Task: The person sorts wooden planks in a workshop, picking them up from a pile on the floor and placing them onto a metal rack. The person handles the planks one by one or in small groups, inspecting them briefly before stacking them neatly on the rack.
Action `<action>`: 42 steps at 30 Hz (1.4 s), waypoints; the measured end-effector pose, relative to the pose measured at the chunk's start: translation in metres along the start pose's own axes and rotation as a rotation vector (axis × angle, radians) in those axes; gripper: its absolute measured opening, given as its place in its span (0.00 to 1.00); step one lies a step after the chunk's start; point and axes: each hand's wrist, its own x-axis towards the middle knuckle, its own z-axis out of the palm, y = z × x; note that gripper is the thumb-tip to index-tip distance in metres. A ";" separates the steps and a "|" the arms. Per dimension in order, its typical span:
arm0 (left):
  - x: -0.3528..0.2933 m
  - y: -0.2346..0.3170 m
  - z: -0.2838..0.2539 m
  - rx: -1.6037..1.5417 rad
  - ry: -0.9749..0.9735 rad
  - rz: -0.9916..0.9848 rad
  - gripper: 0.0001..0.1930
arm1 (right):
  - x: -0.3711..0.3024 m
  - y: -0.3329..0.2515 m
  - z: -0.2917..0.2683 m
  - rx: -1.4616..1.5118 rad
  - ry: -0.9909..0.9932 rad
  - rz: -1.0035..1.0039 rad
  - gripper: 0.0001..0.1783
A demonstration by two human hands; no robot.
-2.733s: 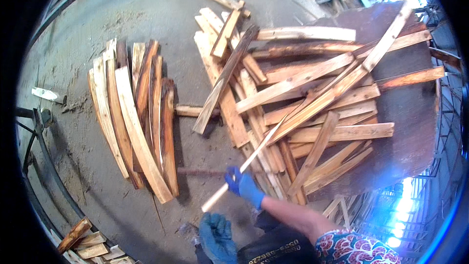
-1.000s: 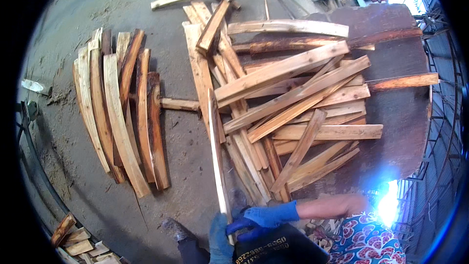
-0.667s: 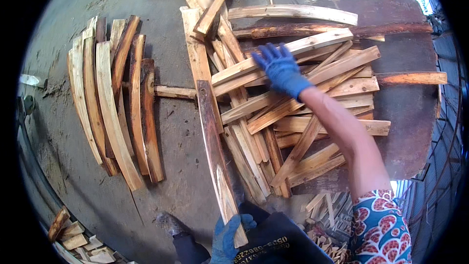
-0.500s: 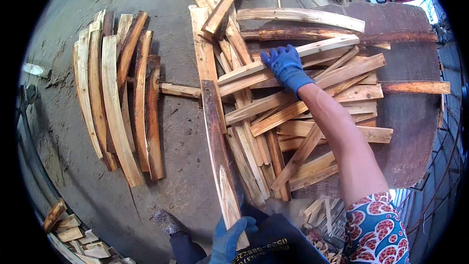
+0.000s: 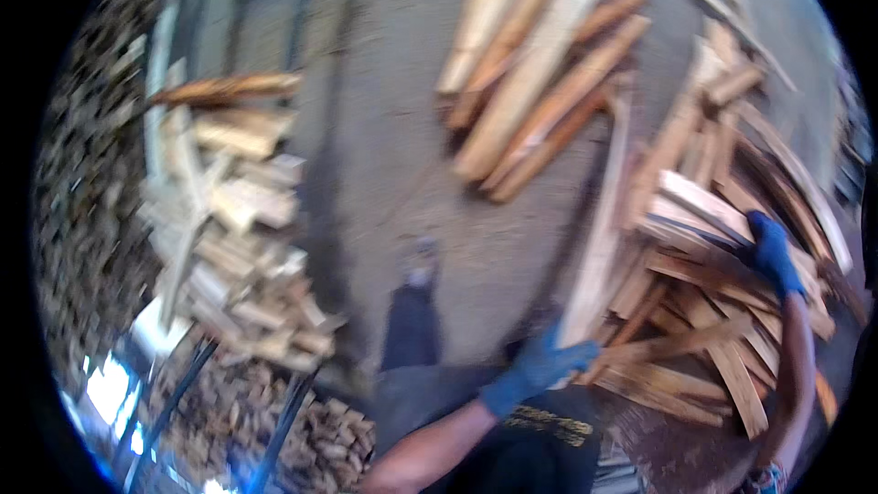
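My left hand [image 5: 540,370], in a blue work glove, grips the near end of a long wooden slat [image 5: 596,242]. That slat slants away toward the far right. On the right, my right hand [image 5: 776,254], also gloved in blue, closes over a pale wooden slat [image 5: 702,203] on top of a loose pile. Motion smears its fingers a little. Under and around it, the pile of slats [image 5: 700,338] lies crisscrossed, some pieces with dark bark edges.
Several long slats lie side by side in a row [image 5: 549,64] on the grey floor [image 5: 384,146]. To the left, short wood pieces [image 5: 242,201] are heaped in a metal-framed holder, with more offcuts [image 5: 311,430] below. My foot [image 5: 421,270] stands between.
The view has swung left, bringing the heap of short wood into sight. My left hand still holds its slat. My right hand is still at the pile.
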 end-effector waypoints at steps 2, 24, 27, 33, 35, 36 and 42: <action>-0.011 -0.006 0.005 -0.035 0.060 0.096 0.19 | 0.000 -0.043 -0.026 0.262 0.048 -0.085 0.23; -0.287 0.144 -0.277 -0.376 1.136 0.816 0.24 | 0.183 -0.578 -0.099 1.097 -0.391 -0.359 0.36; -0.298 0.139 -0.295 -0.507 1.100 0.874 0.24 | 0.210 -0.599 -0.111 1.006 -0.318 -0.348 0.34; -0.257 0.114 -0.327 -0.717 1.134 0.802 0.16 | 0.296 -0.661 -0.146 0.634 -0.114 -0.509 0.31; -0.242 0.117 -0.326 -0.815 1.135 0.815 0.15 | 0.334 -0.686 -0.151 0.521 0.011 -0.614 0.35; -0.236 0.121 -0.322 -0.907 1.180 0.784 0.14 | 0.354 -0.701 -0.149 0.454 0.024 -0.622 0.37; -0.208 0.134 -0.312 -0.935 1.253 0.754 0.13 | 0.424 -0.734 -0.088 0.088 0.136 -0.700 0.43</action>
